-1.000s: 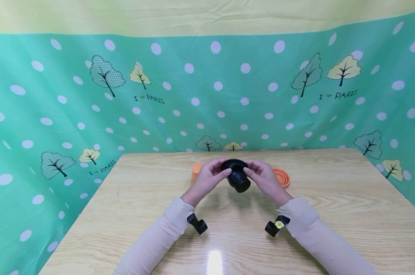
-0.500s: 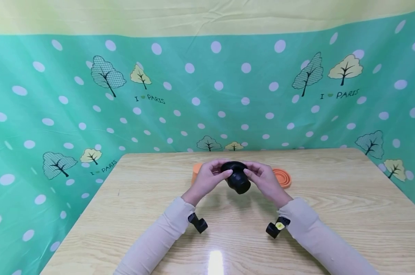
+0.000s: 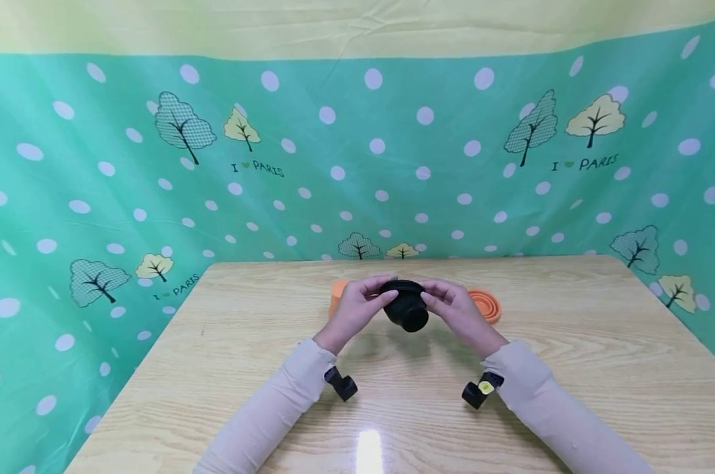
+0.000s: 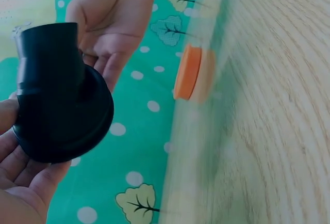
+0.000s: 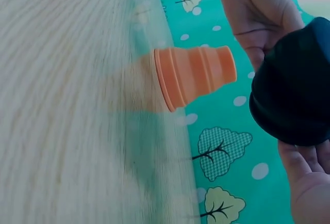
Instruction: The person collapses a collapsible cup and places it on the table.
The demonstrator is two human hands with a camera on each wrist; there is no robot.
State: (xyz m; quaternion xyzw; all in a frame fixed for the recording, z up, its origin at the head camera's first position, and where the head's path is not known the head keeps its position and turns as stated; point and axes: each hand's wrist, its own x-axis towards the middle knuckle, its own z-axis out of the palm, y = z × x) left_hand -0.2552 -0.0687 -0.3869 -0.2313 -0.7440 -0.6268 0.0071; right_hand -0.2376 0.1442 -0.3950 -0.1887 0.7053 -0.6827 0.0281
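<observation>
A black collapsible cup (image 3: pixel 406 308) is held above the table, its wide rim tilted up and its narrow base toward me. My left hand (image 3: pixel 357 308) pinches the left of the rim, thumb on the near side. On the opposite side, my right hand (image 3: pixel 457 312) grips the rim the same way. The left wrist view has the cup (image 4: pixel 56 95) from the side, stepped between rim and base. In the right wrist view its wall (image 5: pixel 294 90) looks dark and ribbed. Fingers behind the rim are partly hidden.
An orange collapsible cup (image 5: pixel 193 74) stands extended, rim down, behind my left hand. A flattened orange one (image 3: pixel 486 306) lies beyond my right wrist. The wooden table (image 3: pixel 239 342) ends at a green dotted curtain (image 3: pixel 310 151).
The black cup's narrow base has swung slightly left and now looks less drawn out from the rim. Both hands keep hold and have barely moved.
</observation>
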